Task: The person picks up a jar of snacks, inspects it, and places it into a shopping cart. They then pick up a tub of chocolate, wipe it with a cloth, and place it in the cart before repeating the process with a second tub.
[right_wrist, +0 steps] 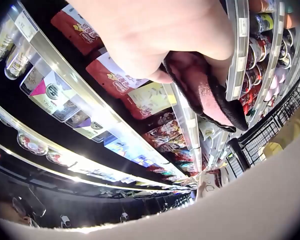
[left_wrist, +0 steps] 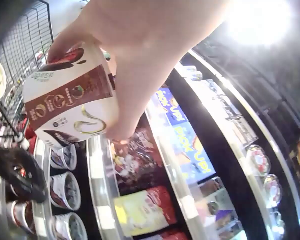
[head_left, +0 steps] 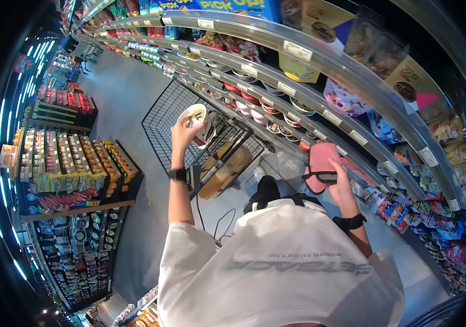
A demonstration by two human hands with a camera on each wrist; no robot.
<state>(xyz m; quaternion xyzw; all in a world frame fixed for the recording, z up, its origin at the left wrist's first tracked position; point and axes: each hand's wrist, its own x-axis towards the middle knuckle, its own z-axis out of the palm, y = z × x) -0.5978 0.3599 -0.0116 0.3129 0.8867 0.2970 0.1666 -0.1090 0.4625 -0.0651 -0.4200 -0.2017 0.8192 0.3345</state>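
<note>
My left hand [head_left: 185,135] grips a white and brown food tub [head_left: 194,113] over the shopping cart [head_left: 162,111]. In the left wrist view the tub [left_wrist: 65,100] is tilted, its printed side toward the camera, with the thumb and fingers on opposite sides. My right hand [head_left: 342,184], close to the shelf front, holds a pink cloth item with black trim [head_left: 322,158]. From the right wrist, this pink cloth item [right_wrist: 206,92] looks like a soft pouch or mitt, its black-edged opening showing; the palm hides part of it.
Long shelves [head_left: 331,60] of packets and tubs curve along the right. A brown package [head_left: 230,173] lies by the cart handle [head_left: 227,150]. On the left, across the grey floor [head_left: 118,87], stands a display stand [head_left: 69,163]. A thin cable [head_left: 223,223] hangs near the body.
</note>
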